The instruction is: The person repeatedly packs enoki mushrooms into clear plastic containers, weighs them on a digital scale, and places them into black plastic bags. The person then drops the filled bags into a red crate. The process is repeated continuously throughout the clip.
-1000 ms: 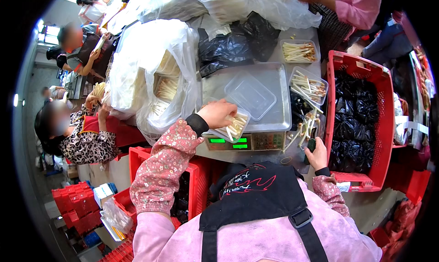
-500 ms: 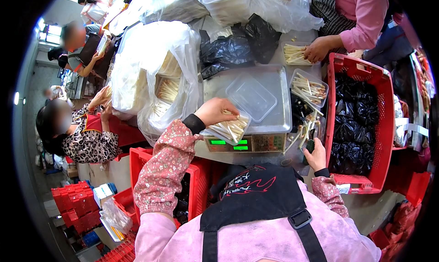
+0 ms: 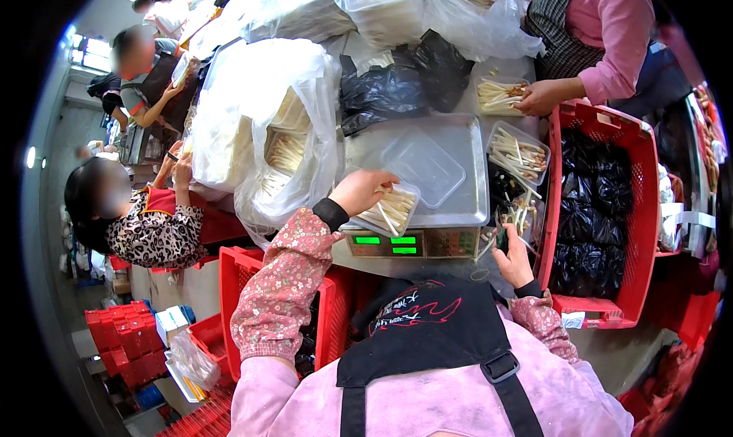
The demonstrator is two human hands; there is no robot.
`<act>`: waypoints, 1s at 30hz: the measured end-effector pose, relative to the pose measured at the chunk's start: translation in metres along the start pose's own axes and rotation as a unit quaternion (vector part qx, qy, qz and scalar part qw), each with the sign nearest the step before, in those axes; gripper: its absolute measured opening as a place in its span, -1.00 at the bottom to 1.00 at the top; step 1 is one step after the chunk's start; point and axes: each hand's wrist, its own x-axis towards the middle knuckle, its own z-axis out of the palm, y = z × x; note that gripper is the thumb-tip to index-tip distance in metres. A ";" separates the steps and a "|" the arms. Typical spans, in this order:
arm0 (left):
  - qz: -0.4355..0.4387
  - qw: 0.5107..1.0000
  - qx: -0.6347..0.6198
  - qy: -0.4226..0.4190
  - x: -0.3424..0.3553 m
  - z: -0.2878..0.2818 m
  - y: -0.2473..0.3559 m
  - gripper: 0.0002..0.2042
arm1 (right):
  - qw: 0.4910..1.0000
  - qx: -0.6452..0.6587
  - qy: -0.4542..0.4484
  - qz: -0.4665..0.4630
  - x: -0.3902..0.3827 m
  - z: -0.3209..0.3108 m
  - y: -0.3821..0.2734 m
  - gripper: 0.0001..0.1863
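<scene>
My left hand (image 3: 365, 193) is closed on a clear plastic tub (image 3: 392, 211) of long pale stalks, thumb and fingers over its far edge. The tub is tilted at the front left of a metal platform scale (image 3: 473, 200), above its lit green display. A clear lid (image 3: 427, 170) lies on the scale. To the right, my right hand (image 3: 513, 260) is closed round a small dark-handled tool (image 3: 501, 238), whose working end I cannot make out. Just beyond it, loose stalks (image 3: 522, 214) lie by black plastic, and another tub of stalks (image 3: 518, 153) stands behind them.
A red crate (image 3: 550, 208) of black bags stands at the right. Bagged stacks of tubs (image 3: 229, 132) and black plastic bags (image 3: 389, 86) fill the far side. A co-worker's hand (image 3: 544, 97) touches a tub at the far right; other people work at the left. Another red crate (image 3: 332, 307) sits below my left arm.
My right hand has moved slightly left, and the tool in it has turned. The left hand keeps its hold on the tub. The co-worker's hand at the far right has drawn back a little.
</scene>
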 end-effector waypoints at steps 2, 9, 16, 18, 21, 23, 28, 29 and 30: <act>-0.044 0.993 -0.106 0.032 0.001 -0.006 0.015 -0.72 | 1.000 0.006 0.000 -0.005 0.002 0.001 -0.014 -0.63; -0.060 0.985 -0.137 0.087 0.011 0.011 0.011 -0.79 | 0.991 0.002 -0.009 -0.135 0.039 0.028 -0.056 -0.68; -0.101 0.967 -0.193 0.133 0.008 0.028 -0.010 -0.84 | 0.974 -0.119 -0.059 -0.182 0.092 0.059 -0.088 -0.66; -0.106 0.967 -0.192 0.133 0.006 0.031 -0.017 -0.83 | 0.966 -0.146 -0.076 -0.198 0.103 0.070 -0.088 -0.66; -0.105 0.955 -0.242 0.134 0.006 0.036 -0.026 -0.85 | 0.959 -0.155 -0.105 -0.213 0.110 0.073 -0.088 -0.68; -0.103 0.953 -0.256 0.127 0.006 0.036 -0.028 -0.86 | 0.957 -0.159 -0.115 -0.212 0.113 0.075 -0.089 -0.69; -0.069 0.965 -0.236 0.090 0.008 0.027 -0.028 -0.89 | 0.958 -0.177 -0.101 -0.201 0.117 0.079 -0.081 -0.72; -0.063 0.964 -0.240 0.097 0.007 0.028 -0.029 -0.89 | 0.960 -0.182 -0.098 -0.191 0.116 0.079 -0.077 -0.72; -0.057 0.963 -0.243 0.104 0.007 0.026 -0.024 -0.89 | 0.961 -0.186 -0.094 -0.181 0.116 0.078 -0.074 -0.72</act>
